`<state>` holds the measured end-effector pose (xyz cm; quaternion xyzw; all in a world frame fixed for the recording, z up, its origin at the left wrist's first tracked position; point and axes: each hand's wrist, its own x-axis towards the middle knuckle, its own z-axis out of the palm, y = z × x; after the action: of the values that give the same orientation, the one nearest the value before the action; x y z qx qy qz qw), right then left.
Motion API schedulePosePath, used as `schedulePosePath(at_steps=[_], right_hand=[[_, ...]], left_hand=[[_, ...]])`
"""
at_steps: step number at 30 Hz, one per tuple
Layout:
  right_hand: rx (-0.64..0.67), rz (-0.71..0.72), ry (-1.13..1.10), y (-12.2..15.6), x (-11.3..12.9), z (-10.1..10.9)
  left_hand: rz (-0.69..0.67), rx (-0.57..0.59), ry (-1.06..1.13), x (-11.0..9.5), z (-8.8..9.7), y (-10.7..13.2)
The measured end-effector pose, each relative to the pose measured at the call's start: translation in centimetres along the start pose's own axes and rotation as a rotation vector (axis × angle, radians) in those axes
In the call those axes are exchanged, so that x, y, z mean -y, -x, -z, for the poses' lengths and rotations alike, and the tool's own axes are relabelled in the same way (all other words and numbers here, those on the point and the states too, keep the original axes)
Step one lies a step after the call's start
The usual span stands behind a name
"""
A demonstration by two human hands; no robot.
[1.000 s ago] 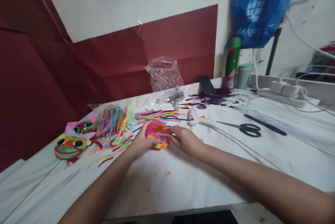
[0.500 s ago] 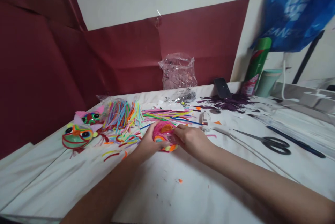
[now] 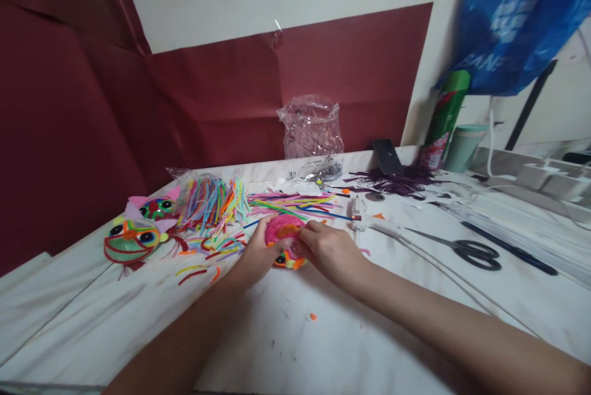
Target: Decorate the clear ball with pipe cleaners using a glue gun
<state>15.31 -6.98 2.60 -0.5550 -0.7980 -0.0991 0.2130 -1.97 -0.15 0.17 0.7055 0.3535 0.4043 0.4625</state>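
A round pink and orange craft face made of fuzzy strips rests on the white table between my hands. My left hand cups its left side with thumb and fingers wrapped round the edge. My right hand pinches its right edge, fingers pressed together on the fuzzy surface. Loose coloured strips lie in a heap just behind, and more long strips fan out beyond the craft face.
Two finished green and pink animal faces sit at the left. A glue gun with its cord, black scissors and a blue pen lie to the right. A clear bag, phone, green can and cup stand at the back.
The craft face has been tipped and turned between my hands, now showing more of its pink top. Both hands stay on it in nearly the same place.
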Motion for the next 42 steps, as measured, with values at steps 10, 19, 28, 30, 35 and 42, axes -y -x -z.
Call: schedulePosePath(at_steps=[10, 19, 28, 30, 35, 42], right_hand=[[-0.064, -0.320, -0.680, 1.5, -4.0, -1.3], [-0.115, -0.315, -0.763, 0.2, -2.8, -2.9], [-0.151, -0.384, -0.933, -0.6, -2.6, -4.2], [-0.156, -0.408, -0.994, -0.6, -2.8, -4.7], [-0.155, -0.459, -1.120, -0.6, -3.4, -5.6], [-0.163, -0.481, -1.176, -0.5, -3.7, -5.7]], left_hand=[[0.044, -0.029, 0.099, 0.7, 0.7, -0.3], [0.048, -0.023, 0.142, 1.0, 0.7, -0.5], [0.076, -0.063, 0.159, 1.2, 0.7, -0.8], [0.084, -0.058, 0.158, 1.2, 0.8, -0.8], [0.091, -0.039, 0.186, 1.7, 1.1, -0.9], [0.109, -0.001, 0.335, 2.4, 1.1, -1.1]])
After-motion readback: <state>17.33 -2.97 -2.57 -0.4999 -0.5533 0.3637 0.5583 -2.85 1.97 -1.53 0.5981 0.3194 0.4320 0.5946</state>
